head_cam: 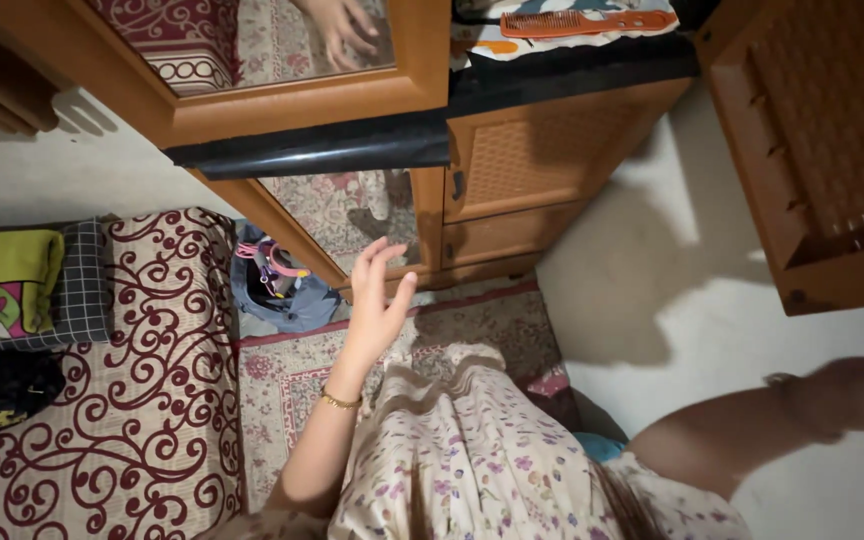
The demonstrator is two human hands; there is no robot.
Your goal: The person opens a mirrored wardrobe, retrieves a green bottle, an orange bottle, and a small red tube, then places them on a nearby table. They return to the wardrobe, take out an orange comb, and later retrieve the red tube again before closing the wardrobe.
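Left hand (377,300): raised, fingers spread wide and loose, palm toward the lower mirrored cabinet door (347,215); nothing held, nothing touched. Gold bangle (340,401) at the wrist. Nearest surface: the bottom edge of that door, just beyond the fingertips. Reflection of an open hand visible in the upper mirror panel (252,40).

Right arm (782,420): extended toward the right edge of the view, blurred, hand out of frame; grip state cannot be told.

Surroundings, working outward:
- Black ledge (352,145) between the upper and lower mirror panels, wooden frame around both.
- Wooden drawer fronts (512,190) right of the lower door, beneath a dark shelf carrying an orange comb (587,20).
- Blue-grey bag (282,285) with pink straps on the floor at the cabinet's foot, just left of the left hand.
- Patterned rug (292,370) below; mattress (142,400) with maroon scrollwork cover along the left edge, folded clothes (12,290) at its far left corner.
- Open wooden door (822,140) with lattice panel at upper right.

For a clean reach: probably best with the palm kept flat and fingers clear of the glass, contact on the wooden frame edge rather than the mirror, bag straps avoided.
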